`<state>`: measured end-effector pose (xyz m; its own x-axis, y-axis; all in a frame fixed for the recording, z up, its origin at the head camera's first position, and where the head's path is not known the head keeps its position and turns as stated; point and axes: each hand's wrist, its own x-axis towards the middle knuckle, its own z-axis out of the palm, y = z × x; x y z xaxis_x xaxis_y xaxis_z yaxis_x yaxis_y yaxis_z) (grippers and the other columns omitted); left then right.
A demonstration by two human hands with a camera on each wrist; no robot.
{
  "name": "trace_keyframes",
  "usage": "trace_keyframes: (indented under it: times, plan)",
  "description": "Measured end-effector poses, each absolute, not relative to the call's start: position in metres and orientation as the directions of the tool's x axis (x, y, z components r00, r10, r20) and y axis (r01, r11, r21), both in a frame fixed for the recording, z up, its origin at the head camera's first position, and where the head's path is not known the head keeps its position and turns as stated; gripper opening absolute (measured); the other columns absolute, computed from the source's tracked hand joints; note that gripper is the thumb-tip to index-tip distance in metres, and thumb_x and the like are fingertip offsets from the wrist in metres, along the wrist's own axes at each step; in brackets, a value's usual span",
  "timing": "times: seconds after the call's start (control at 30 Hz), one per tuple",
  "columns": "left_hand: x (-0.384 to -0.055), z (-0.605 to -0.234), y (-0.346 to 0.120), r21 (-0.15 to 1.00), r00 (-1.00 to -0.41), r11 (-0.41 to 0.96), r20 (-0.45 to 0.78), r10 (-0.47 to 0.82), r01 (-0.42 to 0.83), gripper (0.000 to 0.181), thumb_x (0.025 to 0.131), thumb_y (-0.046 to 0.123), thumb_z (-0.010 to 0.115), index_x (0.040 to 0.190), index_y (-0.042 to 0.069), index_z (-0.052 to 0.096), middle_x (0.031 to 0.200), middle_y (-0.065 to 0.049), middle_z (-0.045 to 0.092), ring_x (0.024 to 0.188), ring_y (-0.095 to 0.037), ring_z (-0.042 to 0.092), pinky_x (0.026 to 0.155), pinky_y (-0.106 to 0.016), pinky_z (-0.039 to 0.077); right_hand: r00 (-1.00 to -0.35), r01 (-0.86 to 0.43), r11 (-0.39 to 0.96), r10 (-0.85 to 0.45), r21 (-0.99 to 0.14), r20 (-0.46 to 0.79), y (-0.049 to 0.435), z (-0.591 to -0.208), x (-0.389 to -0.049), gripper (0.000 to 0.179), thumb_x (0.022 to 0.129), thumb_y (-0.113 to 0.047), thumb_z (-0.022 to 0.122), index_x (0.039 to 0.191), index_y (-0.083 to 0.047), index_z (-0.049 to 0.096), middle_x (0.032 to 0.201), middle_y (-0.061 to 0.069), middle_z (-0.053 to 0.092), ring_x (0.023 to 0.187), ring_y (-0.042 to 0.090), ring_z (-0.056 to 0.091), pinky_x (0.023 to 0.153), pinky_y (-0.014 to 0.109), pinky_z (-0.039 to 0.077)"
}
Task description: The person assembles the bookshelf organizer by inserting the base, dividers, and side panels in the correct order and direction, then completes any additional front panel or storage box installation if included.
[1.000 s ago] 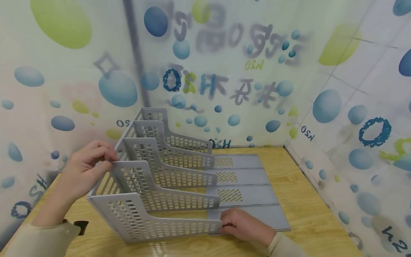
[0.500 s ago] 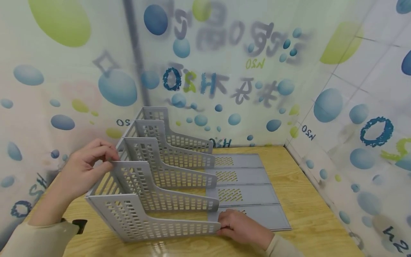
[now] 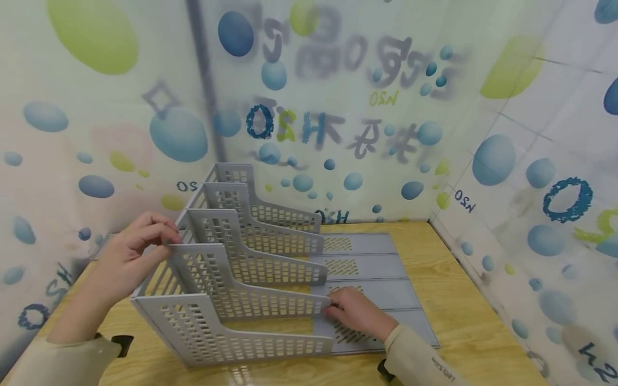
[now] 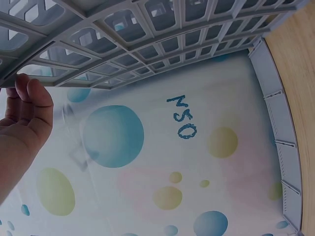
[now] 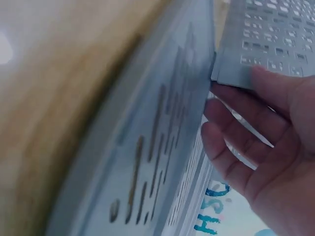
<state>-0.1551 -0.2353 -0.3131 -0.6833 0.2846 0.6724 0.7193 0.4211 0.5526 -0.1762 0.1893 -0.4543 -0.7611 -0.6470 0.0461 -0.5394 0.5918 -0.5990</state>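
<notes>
A grey plastic file rack (image 3: 270, 343) with several perforated upright dividers stands on the wooden table. My left hand (image 3: 132, 252) pinches its top back edge, where the second-nearest divider (image 3: 280, 301) meets the slatted back. In the left wrist view, the fingertips (image 4: 34, 91) curl at the rim of the lattice. My right hand (image 3: 362, 313) pinches the low front end of that same divider, thumb on one face and fingers behind, as the right wrist view also shows. Beneath that hand lies a flat grey panel (image 3: 386, 292) of joined sections with slanted slots.
Another grey strip of joined sections (image 4: 285, 147) lies behind the rack, mostly hidden by the left hand in the head view. A patterned curtain (image 3: 299, 107) closes off the back and sides. Bare wood of the table (image 3: 454, 279) shows right of the flat panel.
My right hand has moved away from me, from the front end of the nearest divider to that of the second one. The left hand keeps its place on the back edge.
</notes>
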Motion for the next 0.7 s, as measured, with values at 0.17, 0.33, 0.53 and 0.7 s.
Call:
trace_keyframes:
  times: [0.17, 0.33, 0.53, 0.7]
  plan:
    - [-0.1547, -0.3123, -0.2344, 0.564, -0.687, 0.408, 0.669, 0.283, 0.718, 0.037, 0.085, -0.027, 0.052, 0.094, 0.003, 0.070, 0.108, 0.007, 0.059, 0.095, -0.008, 0.052, 0.082, -0.012, 0.041, -0.772, -0.509, 0.570, -0.633, -0.645, 0.050, 0.1885, -0.4546, -0.1787, 0.043, 0.102, -0.015, 0.065, 0.065, -0.018, 0.043, 0.057, -0.013, 0.032, 0.050, -0.001, 0.029, 0.053, 0.019, 0.029]
    - [-0.1545, -0.3108, -0.2346, 0.562, -0.681, 0.399, 0.672, 0.291, 0.725, 0.037, 0.085, -0.027, 0.051, 0.094, 0.003, 0.070, 0.109, 0.005, 0.059, 0.096, -0.008, 0.053, 0.083, -0.013, 0.042, -0.770, -0.512, 0.561, -0.636, -0.650, 0.057, 0.1875, -0.4542, -0.1798, 0.042, 0.102, -0.015, 0.066, 0.066, -0.018, 0.043, 0.057, -0.013, 0.032, 0.050, -0.001, 0.029, 0.053, 0.018, 0.029]
    - [-0.1518, -0.3116, -0.2363, 0.609, -0.745, 0.433, 0.583, 0.324, 0.665, 0.030, 0.098, -0.014, 0.051, 0.111, 0.003, 0.072, 0.146, 0.001, 0.054, 0.136, -0.005, 0.045, 0.095, -0.012, 0.037, -0.755, -0.559, 0.560, -0.649, -0.612, 0.095, 0.1863, -0.4588, -0.1826, 0.047, 0.099, -0.013, 0.069, 0.064, -0.019, 0.038, 0.060, -0.013, 0.030, 0.051, -0.003, 0.029, 0.054, 0.017, 0.029]
    - [-0.1491, -0.3137, -0.2356, 0.700, -0.802, 0.395, 0.484, 0.350, 0.595, 0.032, 0.106, -0.004, 0.042, 0.125, 0.000, 0.068, 0.163, -0.001, 0.039, 0.151, -0.005, 0.026, 0.101, -0.012, 0.031, -0.738, -0.560, 0.565, -0.673, -0.606, 0.054, 0.1890, -0.4566, -0.1870, 0.039, 0.099, -0.011, 0.069, 0.066, -0.015, 0.048, 0.063, -0.012, 0.041, 0.055, -0.003, 0.035, 0.056, 0.018, 0.034]
